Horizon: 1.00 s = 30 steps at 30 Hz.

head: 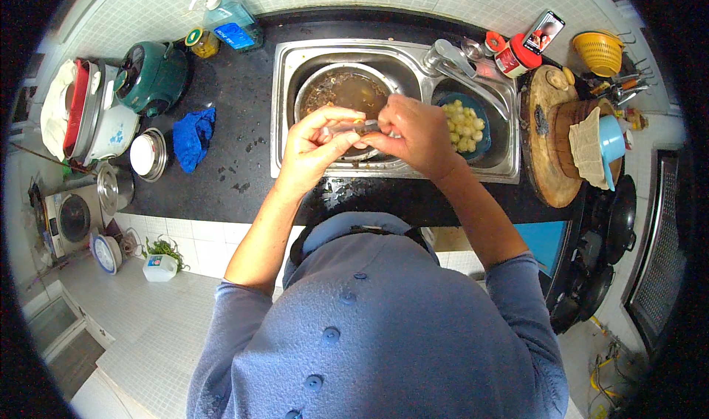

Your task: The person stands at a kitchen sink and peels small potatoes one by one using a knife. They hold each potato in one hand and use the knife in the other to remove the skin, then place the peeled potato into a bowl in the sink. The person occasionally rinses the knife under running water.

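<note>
Above the large sink bowl, my left hand (313, 144) and my right hand (415, 133) meet at the fingertips. Between them is a thin greyish tool (370, 125), possibly a small blade or peeler; fingers hide most of it. My right fist is closed around its end. My left fingers pinch a small piece that is mostly hidden. Below sits a round metal basin (302, 95) of murky brown water with dark peelings. To the right, a dark blue-green bowl (486, 136) in the smaller sink bowl contains several pale, peeled round pieces (461, 124).
The metal faucet (448, 59) reaches over the small sink bowl. Right of the sink stand round wooden chopping boards (540, 142) and a red-lidded jar (515, 59) with a phone (544, 32) against it. A blue cloth (194, 138) and green rice cooker (152, 78) are at left.
</note>
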Available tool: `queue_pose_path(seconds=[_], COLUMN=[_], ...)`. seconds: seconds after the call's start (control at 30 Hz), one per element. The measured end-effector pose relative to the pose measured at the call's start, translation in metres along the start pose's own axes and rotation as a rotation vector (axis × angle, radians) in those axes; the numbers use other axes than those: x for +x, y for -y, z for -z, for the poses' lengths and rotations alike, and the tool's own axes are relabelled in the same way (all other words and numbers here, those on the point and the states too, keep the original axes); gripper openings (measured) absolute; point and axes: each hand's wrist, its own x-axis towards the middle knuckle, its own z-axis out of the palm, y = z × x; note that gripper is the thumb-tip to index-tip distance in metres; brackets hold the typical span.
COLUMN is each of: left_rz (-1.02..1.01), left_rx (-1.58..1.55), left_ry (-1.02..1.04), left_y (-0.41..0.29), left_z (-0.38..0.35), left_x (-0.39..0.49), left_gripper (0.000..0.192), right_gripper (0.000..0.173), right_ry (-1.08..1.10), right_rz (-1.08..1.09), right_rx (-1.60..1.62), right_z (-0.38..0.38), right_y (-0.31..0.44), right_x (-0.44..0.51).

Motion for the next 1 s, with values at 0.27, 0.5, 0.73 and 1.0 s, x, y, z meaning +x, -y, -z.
queue_pose_path(seconds=[0.27, 0.5, 0.73, 1.0], left_rz=[0.061, 0.005, 0.065, 0.054], left_rx=[0.206, 0.229, 0.365, 0.231], left_ry=[-0.047, -0.028, -0.049, -0.074], left_y=[-0.013, -0.015, -0.018, -0.017], left_z=[-0.004, -0.008, -0.008, -0.012], left_x=[-0.003, -0.001, -0.003, -0.004], left_gripper=[0.024, 0.025, 0.025, 0.023], right_gripper=[0.031, 0.030, 0.029, 0.026], right_ry=[0.064, 0.079, 0.121, 0.073], right_rz=[-0.007, 0.114, 0.126, 0.134], right_rx=[-0.059, -0.148, -0.145, -0.134], right_z=[0.006, 0.005, 0.010, 0.010], right_y=[-0.002, -0.005, -0.007, -0.004], right_x=[0.004, 0.004, 0.005, 0.007])
